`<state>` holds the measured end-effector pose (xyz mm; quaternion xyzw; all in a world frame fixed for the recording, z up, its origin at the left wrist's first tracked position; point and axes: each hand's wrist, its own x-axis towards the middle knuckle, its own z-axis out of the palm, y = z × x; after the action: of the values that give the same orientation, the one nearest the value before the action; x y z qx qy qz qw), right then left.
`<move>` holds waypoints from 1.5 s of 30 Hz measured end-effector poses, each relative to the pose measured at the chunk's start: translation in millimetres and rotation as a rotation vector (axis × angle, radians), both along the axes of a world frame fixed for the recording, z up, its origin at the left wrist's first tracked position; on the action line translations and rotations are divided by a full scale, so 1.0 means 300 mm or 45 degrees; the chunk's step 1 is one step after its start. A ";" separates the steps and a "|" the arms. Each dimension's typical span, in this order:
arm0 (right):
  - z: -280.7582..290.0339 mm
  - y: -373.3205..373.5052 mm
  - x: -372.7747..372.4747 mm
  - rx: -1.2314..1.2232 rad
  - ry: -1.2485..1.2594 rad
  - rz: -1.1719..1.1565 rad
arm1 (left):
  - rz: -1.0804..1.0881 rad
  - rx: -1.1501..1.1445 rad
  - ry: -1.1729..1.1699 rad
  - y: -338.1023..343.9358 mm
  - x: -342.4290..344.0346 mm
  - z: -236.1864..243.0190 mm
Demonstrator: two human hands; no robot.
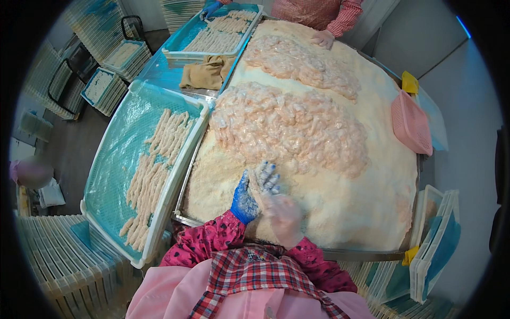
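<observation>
My left hand point(244, 199), in a blue glove caked with crumbs, holds a breaded meat strip point(255, 186) between thumb and fingers, low over the near edge of the breading. Against the strip's lower end is my right hand point(286, 215), in a clear glove; motion smears its fingers. Just beyond my hands lies a heap of wet raw meat strips point(292, 127) on the pale bed of breading point(212, 183). At my left, a white-rimmed tray point(101, 159) lined with turquoise mesh bears rows of breaded strips point(146, 191).
Across the table a co-worker's hand point(323, 39) rests by a second meat heap point(303, 61). A brown cloth point(204, 73) lies between my tray and a far tray point(204, 53). At right are a pink basket point(411, 122) and upright trays point(435, 244). Stacked trays point(69, 266) stand lower left.
</observation>
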<state>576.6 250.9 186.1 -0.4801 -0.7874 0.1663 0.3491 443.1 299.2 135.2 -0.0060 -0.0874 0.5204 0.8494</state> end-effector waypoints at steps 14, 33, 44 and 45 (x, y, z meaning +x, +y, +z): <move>-0.017 0.124 -0.048 0.083 0.060 -0.084 | 1.512 0.533 0.272 -0.067 0.312 0.129; 0.025 0.579 0.398 0.207 -0.889 0.148 | 1.276 -0.311 1.646 0.431 -0.873 0.034; 0.062 0.592 0.417 0.092 -0.414 -0.042 | 0.561 -0.256 2.176 0.455 -1.142 -0.094; 0.071 0.570 0.424 0.031 -0.279 -0.160 | 0.651 -0.291 2.265 0.451 -1.141 -0.119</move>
<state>703.7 421.9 207.4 -0.5396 -0.7911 0.0811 0.2765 100.9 434.5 99.6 0.3307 0.6486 0.5103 0.4578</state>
